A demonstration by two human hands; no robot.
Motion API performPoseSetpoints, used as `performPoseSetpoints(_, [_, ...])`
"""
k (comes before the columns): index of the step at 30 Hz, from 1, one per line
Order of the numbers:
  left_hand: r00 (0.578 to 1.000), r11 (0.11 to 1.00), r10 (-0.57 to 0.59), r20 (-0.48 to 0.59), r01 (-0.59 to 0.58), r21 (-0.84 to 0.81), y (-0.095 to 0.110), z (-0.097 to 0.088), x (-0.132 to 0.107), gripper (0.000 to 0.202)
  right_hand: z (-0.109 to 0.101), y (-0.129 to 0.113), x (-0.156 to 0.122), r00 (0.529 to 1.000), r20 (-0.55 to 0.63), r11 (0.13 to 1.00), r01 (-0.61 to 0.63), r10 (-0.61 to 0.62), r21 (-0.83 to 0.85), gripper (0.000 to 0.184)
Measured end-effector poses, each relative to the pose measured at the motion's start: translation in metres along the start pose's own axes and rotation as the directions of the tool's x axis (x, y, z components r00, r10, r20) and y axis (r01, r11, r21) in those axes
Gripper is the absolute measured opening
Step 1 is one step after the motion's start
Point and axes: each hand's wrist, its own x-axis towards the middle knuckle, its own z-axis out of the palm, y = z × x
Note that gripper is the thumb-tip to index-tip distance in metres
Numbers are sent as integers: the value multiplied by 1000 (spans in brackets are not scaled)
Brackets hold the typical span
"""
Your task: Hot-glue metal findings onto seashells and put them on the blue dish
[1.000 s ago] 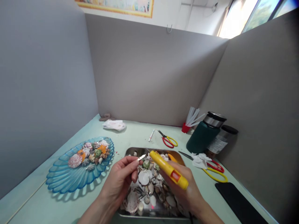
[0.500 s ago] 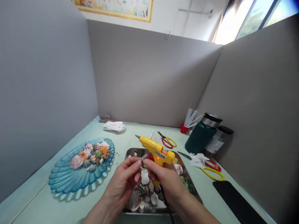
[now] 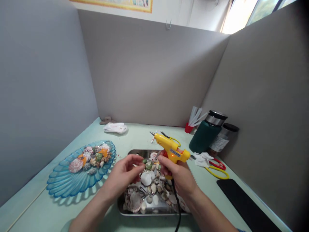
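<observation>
Two bare hands are working over a metal tray [image 3: 123,206] that is lying near the middle of the pale green table [image 3: 135,137].

1. The right hand [image 3: 180,178] is gripping a yellow glue gun [image 3: 172,151] by its handle, fingers wrapped shut around it. The nozzle is pointing far and left, up and away from both hands, which probably keeps the tip off the fingers. A red lamp is glowing on its side.
2. The black cord [image 3: 178,209] is running from the handle toward the near edge, crossing the right rim of the tray.
3. The left hand [image 3: 124,175] is hovering over the left part of the tray with thumb and fingertips bunched together. Whether anything small is sitting between them cannot be told.
4. The loose shells [image 3: 146,178] are filling the tray directly under both hands, within short reach.

Surroundings and clearance:
- A blue plate [image 3: 63,188] is lying to the left, apart from the tray, carrying shells on its far part.
- Scissors [image 3: 218,170], a crumpled tissue [image 3: 201,158], a green flask [image 3: 205,137], a jar [image 3: 224,140] and a red cup [image 3: 189,128] are crowding the right side.
- A black slab [image 3: 241,199] is lying along the near right edge.
- Grey partition walls [image 3: 149,74] are closing off the left, far and right sides. Bare tabletop is showing between plate and tray and beyond the tray's far rim.
</observation>
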Motion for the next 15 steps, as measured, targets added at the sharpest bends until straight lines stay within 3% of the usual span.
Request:
performPoseSetpoints(2, [993,919,111,27,-113,377,-2,0,5,15,-6,-1,2,1000,-23,1000,7,-6,18,18])
performPoseSetpoints(4, [982,733,145,121,-189,653,-6,4,10,12,-10,-2,4,999,-38,1000,9,-8,26,18])
performPoseSetpoints(6, [977,543,113,181,-213,812,-10,11,13,17,-11,-1,4,999,-43,1000,15,-15,2,17])
performPoseSetpoints(8, [984,416,72,164,-179,892,-13,18,15,20,-12,0,4,999,-37,998,36,-37,-49,15])
performPoseSetpoints(10, [990,368,57,130,-142,919,-14,22,17,21,-12,2,4,998,-25,994,56,-58,-94,13])
performPoseSetpoints(15, [987,393,103,127,-157,906,-12,25,18,7,-12,4,3,998,-24,993,51,-54,-102,14])
